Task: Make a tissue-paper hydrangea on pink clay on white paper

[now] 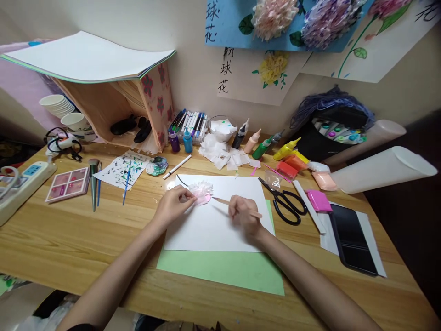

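A white sheet (210,234) lies on the desk, with a ruffled pale flower of thin paper pieces (203,187) near its upper left. Smooth pink clay (204,200) shows along the flower's lower edge. My left hand (177,202) rests on the sheet, thumb and forefinger pinched at the flower's lower left edge. In my right hand (244,214), slightly blurred, is a slim pinkish tool (222,201) with a dark pointed tip. That tip points left at the pink clay; whether it touches is unclear. A dark curved line (182,180) runs above the flower.
Green paper (223,271) lies beneath the sheet. Black scissors (285,202), a pink clay pack (319,201) and a phone (353,239) lie to the right. Behind are torn white paper pieces (220,154) and paint bottles (263,148). Brushes (93,184) and a palette (68,185) lie left.
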The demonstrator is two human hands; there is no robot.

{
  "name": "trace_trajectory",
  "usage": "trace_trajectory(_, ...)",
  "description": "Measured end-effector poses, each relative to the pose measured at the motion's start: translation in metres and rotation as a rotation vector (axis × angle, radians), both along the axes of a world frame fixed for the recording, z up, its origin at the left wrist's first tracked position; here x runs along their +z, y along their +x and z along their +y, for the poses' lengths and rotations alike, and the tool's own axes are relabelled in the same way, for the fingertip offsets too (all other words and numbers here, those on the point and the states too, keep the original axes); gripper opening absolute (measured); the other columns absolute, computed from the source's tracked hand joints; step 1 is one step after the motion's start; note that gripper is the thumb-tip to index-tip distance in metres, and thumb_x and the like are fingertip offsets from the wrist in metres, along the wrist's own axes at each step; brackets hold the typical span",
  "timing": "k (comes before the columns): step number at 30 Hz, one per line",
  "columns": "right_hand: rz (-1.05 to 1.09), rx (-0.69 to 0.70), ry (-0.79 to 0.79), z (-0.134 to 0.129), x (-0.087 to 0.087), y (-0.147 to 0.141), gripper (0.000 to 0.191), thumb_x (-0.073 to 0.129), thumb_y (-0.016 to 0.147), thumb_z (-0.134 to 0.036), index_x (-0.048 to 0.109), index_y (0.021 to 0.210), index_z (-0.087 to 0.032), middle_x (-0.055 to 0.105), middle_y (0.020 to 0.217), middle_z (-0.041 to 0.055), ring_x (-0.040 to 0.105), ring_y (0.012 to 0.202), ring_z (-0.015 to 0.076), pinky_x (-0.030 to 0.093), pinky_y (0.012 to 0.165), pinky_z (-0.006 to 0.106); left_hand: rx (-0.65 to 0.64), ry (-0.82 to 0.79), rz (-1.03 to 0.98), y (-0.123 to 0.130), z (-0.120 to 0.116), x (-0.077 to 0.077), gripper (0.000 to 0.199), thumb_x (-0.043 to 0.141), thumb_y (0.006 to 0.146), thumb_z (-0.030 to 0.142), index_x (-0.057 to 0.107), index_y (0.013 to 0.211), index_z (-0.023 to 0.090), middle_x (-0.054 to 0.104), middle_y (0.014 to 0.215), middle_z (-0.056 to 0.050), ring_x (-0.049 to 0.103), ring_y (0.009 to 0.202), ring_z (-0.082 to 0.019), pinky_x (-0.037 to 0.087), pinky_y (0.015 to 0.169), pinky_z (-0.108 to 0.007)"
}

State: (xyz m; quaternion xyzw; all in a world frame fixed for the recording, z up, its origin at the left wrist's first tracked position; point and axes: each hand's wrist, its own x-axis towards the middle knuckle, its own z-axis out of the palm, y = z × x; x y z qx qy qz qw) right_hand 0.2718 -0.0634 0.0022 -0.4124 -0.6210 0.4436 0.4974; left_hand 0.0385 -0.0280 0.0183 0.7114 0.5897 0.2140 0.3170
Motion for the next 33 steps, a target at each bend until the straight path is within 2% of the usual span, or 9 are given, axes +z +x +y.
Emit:
trace_trajectory(3, -0.242, 0.16, 0.291, 0.001, 0.005, -0.014, 0.044, 0.027, 0.098, -0.03, 0.046, 0.059, -0.02, 0.049, 0.053, -0.0003, 0.044, 0.052, 0.0119, 0.035, 0.054, 0.027, 0.034, 0.069, 0.03, 0.001, -0.001, 0.001, 0.015, 0.06, 0.078, 0.033, 0.066, 0.075, 0.019, 0.065, 0.081, -0.002, 0.056, 0.074, -0.016, 0.039, 0.064, -0.027)
trace_trajectory(5, -0.347, 0.196, 0.433, 0.005, 0.004, -0.021, 0.042, 0.026, 0.098, -0.027, 0.043, 0.061, -0.021, 0.046, 0.052, -0.0007, 0.041, 0.051, 0.0123, 0.034, 0.054, 0.027, 0.045, 0.093, 0.033, 0.003, -0.002, 0.002, 0.015, 0.059, 0.079, 0.033, 0.065, 0.076, 0.02, 0.064, 0.082, -0.002, 0.056, 0.075, -0.016, 0.039, 0.064, -0.027)
trace_trajectory(11, -0.475, 0.176, 0.566, 0.015, -0.005, -0.029, 0.036, 0.027, 0.098, -0.021, 0.042, 0.065, -0.021, 0.045, 0.054, -0.0005, 0.038, 0.052, 0.0133, 0.033, 0.054, 0.027, 0.042, 0.088, 0.027, 0.006, -0.005, 0.002, 0.014, 0.058, 0.08, 0.032, 0.064, 0.076, 0.02, 0.063, 0.083, -0.001, 0.057, 0.077, -0.015, 0.04, 0.067, -0.027)
trace_trajectory(17, -0.505, 0.138, 0.541, 0.018, -0.002, -0.034, 0.036, 0.028, 0.098, -0.019, 0.04, 0.064, -0.021, 0.044, 0.053, -0.0011, 0.038, 0.051, 0.0128, 0.032, 0.054, 0.027, 0.061, 0.072, 0.027, 0.007, -0.004, 0.001, 0.015, 0.058, 0.08, 0.033, 0.064, 0.077, 0.02, 0.063, 0.079, -0.001, 0.055, 0.072, -0.015, 0.038, 0.064, -0.027)
trace_trajectory(22, -0.501, 0.13, 0.503, 0.023, 0.001, -0.038, 0.037, 0.028, 0.098, -0.021, 0.04, 0.063, -0.021, 0.044, 0.052, -0.0012, 0.04, 0.05, 0.0124, 0.034, 0.054, 0.026, 0.167, 0.024, -0.048, 0.001, 0.0, -0.004, 0.022, 0.047, 0.087, 0.034, 0.059, 0.078, 0.018, 0.064, 0.073, -0.001, 0.056, 0.066, -0.015, 0.038, 0.063, -0.026)
trace_trajectory(29, -0.469, 0.088, 0.343, 0.031, 0.004, -0.047, 0.043, 0.025, 0.099, -0.028, 0.037, 0.057, -0.022, 0.044, 0.05, -0.0007, 0.044, 0.048, 0.0124, 0.036, 0.055, 0.027, 0.173, 0.04, -0.051, -0.002, 0.002, -0.009, 0.02, 0.045, 0.089, 0.031, 0.058, 0.078, 0.019, 0.064, 0.07, 0.001, 0.058, 0.066, -0.015, 0.039, 0.065, -0.026)
trace_trajectory(33, -0.411, 0.028, 0.18, 0.031, 0.006, -0.052, 0.047, 0.026, 0.098, -0.033, 0.038, 0.054, -0.022, 0.046, 0.047, -0.0008, 0.046, 0.046, 0.0125, 0.038, 0.055, 0.027, 0.164, 0.042, -0.049, -0.002, 0.003, -0.01, 0.02, 0.046, 0.088, 0.031, 0.057, 0.078, 0.019, 0.063, 0.068, 0.001, 0.057, 0.065, -0.015, 0.038, 0.064, -0.026)
